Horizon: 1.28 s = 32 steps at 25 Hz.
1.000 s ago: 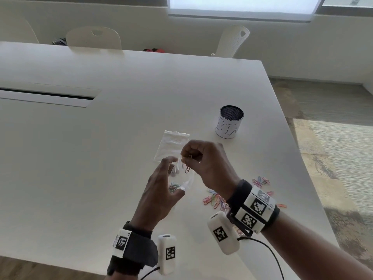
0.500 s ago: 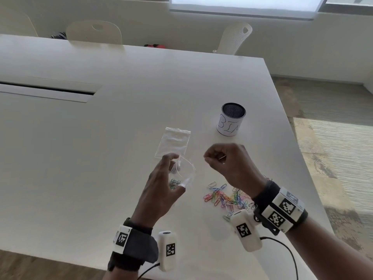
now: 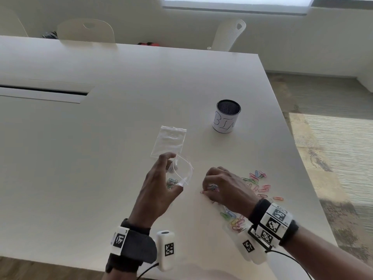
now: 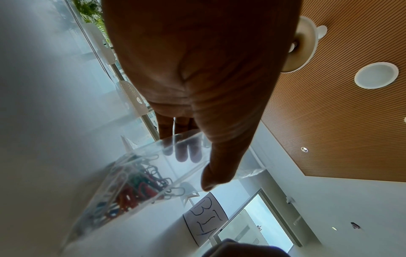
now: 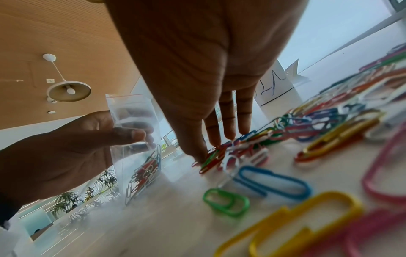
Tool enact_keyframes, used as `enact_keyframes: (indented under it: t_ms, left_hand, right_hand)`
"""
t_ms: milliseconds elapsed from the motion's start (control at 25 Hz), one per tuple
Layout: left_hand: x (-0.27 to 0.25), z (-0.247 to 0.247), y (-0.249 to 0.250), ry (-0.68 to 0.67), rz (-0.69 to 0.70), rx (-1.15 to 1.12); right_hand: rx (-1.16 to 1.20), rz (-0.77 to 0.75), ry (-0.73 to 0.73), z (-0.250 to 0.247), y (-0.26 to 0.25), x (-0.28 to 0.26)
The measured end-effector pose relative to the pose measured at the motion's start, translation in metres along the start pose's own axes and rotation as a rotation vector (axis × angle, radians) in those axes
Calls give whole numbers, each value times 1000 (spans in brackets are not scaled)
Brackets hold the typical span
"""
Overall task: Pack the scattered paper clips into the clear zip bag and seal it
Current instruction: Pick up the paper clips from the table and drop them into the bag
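Open clear zip bag [image 3: 181, 174] upright, perhaps a dozen coloured paper clips [image 3: 259, 185] inside.

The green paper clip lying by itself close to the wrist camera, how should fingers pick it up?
Pinch the green paper clip across its two long sides, coming straight down from above. It lies flat on the table, apart from the pile, so nothing blocks the fingertips.

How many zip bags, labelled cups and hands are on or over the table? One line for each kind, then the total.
Clear plastic zip bags: 2, one held upright, one lying flat
White paper-wrapped mesh cup marked "BIN": 1
Hands: 2, left hand, right hand
Total: 5
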<state>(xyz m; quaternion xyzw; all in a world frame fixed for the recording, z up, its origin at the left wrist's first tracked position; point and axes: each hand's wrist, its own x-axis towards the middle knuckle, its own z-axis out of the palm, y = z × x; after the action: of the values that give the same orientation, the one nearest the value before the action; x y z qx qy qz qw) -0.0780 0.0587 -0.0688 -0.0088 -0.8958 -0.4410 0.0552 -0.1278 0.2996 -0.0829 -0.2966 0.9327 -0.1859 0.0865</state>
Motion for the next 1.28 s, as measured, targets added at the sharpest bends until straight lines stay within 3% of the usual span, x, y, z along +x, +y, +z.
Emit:
enact_keyframes:
  t_ms: [200, 400, 640, 960, 1160, 1280]
  left_hand:
    - [-1, -2, 0, 4, -9, -7]
    - [-2, -4, 0, 7, -8, -15]
    - [-1, -1, 0, 6, -9, -27]
    - [-2, -3, 1, 11, -20, -27]
    - [-3, -2, 1, 9, -25, -34]
    - [-3, -1, 1, 8, -25, -37]
  right_hand:
    - [-26, 7, -13, -11, 8, -2]
    - [-154, -7, -196, -19, 7, -13]
    - [-40, -22, -41, -6, 9, -11]
    - [-82, -42, -56, -4, 5, 2]
    - [118, 79, 11, -17, 10, 6]
    - [415, 182, 137, -39, 0, 10]
